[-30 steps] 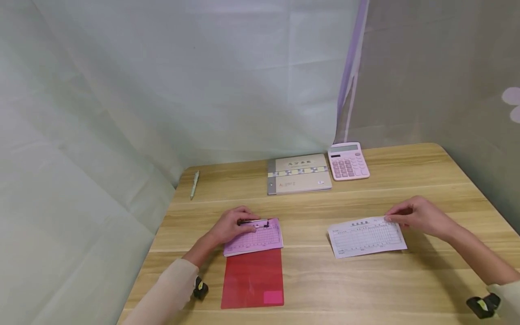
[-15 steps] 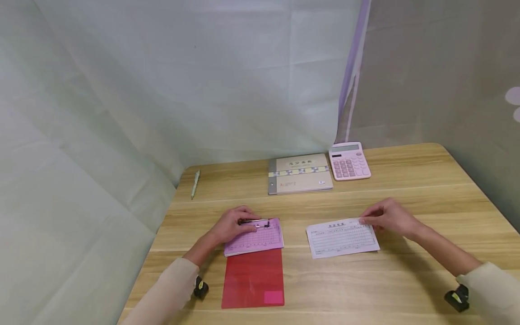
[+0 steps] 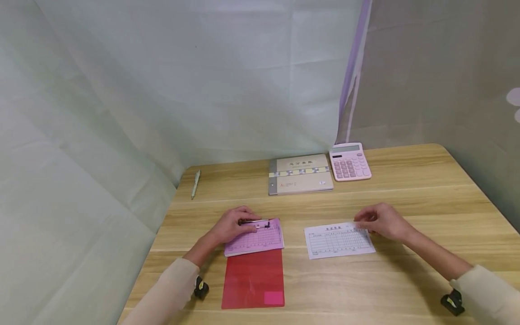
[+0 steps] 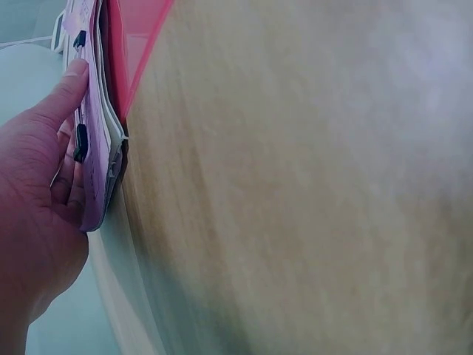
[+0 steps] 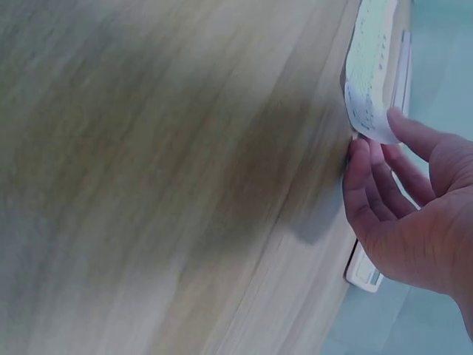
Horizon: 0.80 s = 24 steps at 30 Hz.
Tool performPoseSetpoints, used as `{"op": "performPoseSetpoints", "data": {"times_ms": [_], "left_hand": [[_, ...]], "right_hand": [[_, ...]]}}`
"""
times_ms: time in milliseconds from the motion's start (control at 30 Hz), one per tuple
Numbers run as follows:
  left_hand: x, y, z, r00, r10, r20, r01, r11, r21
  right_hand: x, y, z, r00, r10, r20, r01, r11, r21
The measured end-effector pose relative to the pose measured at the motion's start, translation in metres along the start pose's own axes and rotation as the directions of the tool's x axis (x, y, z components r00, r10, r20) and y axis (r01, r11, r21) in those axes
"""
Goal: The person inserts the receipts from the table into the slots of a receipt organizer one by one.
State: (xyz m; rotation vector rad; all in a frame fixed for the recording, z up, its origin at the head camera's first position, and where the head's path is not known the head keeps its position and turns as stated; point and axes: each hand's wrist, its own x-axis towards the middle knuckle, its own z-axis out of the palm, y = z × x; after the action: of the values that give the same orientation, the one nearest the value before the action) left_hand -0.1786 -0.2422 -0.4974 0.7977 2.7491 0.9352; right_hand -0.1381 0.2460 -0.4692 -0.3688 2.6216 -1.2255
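My left hand (image 3: 234,225) pinches the metal clip (image 3: 260,223) at the top of a red clipboard (image 3: 253,280). Under that clip lies a pad of pink printed forms (image 3: 260,238) with white sheets beneath. The left wrist view shows the thumb (image 4: 68,92) on the clip's wire between two black ends; the other fingers are partly hidden behind the pad. To the right, my right hand (image 3: 383,221) holds a white printed form (image 3: 338,241) by its upper right corner. In the right wrist view that form (image 5: 369,70) bends slightly between thumb and fingertips.
At the back of the wooden table (image 3: 422,180), a beige account book (image 3: 301,174) lies beside a pink calculator (image 3: 350,162). A pale green pen (image 3: 195,185) rests near the left edge. Curtains (image 3: 243,81) hang behind and along the left side.
My right hand has moved left with the white form, bringing it nearer the clipboard, most of that in the first half second. My left hand and the clipboard stay put.
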Motion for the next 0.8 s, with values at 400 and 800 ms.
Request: {"op": "performPoseSetpoints", "data": {"times_ms": [400, 800], "left_hand": [[0.0013, -0.004, 0.0022, 1.0, 0.014, -0.006, -0.014, 1.0, -0.027], [0.002, 0.0004, 0.0003, 1.0, 0.003, 0.009, -0.004, 1.0, 0.024]], "right_hand": [[-0.0019, -0.002, 0.0015, 0.999, -0.013, -0.048, 0.011, 0.999, -0.041], [0.0008, -0.0013, 0.0014, 1.0, -0.005, -0.028, 0.005, 1.0, -0.017]]}}
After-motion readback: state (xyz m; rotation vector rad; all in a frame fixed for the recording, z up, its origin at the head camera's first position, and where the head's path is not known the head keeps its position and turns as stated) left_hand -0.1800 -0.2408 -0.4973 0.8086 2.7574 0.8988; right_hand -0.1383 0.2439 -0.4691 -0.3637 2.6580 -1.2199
